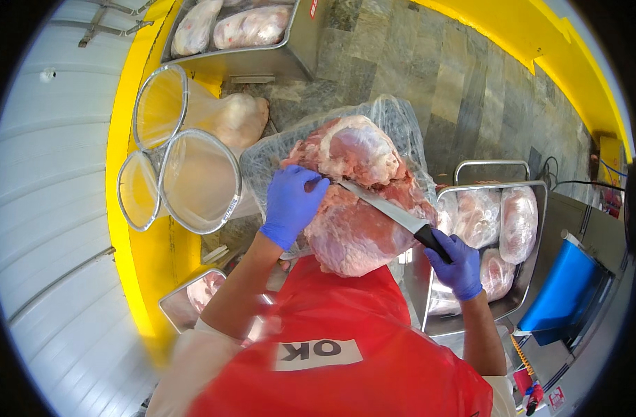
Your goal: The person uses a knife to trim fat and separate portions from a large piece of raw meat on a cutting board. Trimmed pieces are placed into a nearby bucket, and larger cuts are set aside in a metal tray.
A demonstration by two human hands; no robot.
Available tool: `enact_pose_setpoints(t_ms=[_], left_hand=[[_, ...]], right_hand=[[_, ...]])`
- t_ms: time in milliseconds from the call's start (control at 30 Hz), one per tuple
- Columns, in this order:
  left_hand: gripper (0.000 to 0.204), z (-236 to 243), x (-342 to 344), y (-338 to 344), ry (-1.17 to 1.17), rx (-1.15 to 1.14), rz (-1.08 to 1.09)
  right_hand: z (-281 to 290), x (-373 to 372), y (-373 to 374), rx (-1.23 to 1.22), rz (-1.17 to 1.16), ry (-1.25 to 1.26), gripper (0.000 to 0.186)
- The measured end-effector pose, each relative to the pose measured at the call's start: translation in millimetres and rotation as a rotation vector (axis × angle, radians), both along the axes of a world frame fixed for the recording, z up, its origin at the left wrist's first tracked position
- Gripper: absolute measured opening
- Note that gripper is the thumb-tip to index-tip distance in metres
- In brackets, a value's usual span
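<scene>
A large slab of raw meat (360,236) with pale fat lies opened out in front of my red apron (346,306). It rests on a surface wrapped in clear plastic (410,128). My left hand (292,203), in a blue glove, pinches the meat's left edge with bent fingers; the fingertips are partly hidden. In my blue-gloved right hand (458,267) is the black handle of a long knife (391,210). Its blade points up and left across the meat, and the tip lies at the seam between the upper and lower parts.
To the right stands a metal bin (542,215) of plastic-wrapped meat pieces; another bin (283,59) is at the far left. Three metal hoops (237,198) hold open clear bags on the left. A smaller metal container (170,300) sits beside my left forearm.
</scene>
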State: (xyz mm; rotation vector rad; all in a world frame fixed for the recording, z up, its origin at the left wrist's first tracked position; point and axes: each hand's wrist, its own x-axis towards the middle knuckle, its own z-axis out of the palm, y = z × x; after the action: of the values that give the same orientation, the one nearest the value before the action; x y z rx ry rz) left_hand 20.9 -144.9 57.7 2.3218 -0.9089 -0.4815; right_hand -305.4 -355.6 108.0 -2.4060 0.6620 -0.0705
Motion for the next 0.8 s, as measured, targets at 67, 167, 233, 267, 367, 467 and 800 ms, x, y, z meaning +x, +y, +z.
enact_pose_setpoints(t_ms=[67,167,233,267,367,467,800], left_hand=[[0.021,1.4,-3.0,-4.2,0.018,0.004,0.001],[0.022,2.8,-8.0,-6.2,-0.003,0.001,-0.021],[0.024,3.7,-10.2,-5.5,-0.074,0.006,-0.06],[0.026,6.2,-13.7,-6.4,-0.1,0.0,-0.056],[0.032,11.8,-23.1,-11.4,-0.162,0.003,-0.066],[0.037,11.3,-28.9,-17.9,-0.227,0.038,-0.109],[0.03,1.0,-37.1,-39.2,-0.314,0.082,-0.061]], right_hand=[[-7.7,-8.0,5.8,0.047,-0.039,-0.022,0.048],[-14.2,-16.8,14.0,0.081,-0.088,-0.041,0.048],[-17.7,-23.8,18.6,0.095,-0.119,-0.055,0.047],[-19.0,-27.6,20.1,0.104,-0.132,-0.065,0.047],[-18.5,-39.2,23.2,0.148,-0.177,-0.053,0.047],[-17.9,-51.7,24.9,0.15,-0.197,-0.06,0.047],[-12.1,-82.2,33.9,0.151,-0.253,-0.067,0.045]])
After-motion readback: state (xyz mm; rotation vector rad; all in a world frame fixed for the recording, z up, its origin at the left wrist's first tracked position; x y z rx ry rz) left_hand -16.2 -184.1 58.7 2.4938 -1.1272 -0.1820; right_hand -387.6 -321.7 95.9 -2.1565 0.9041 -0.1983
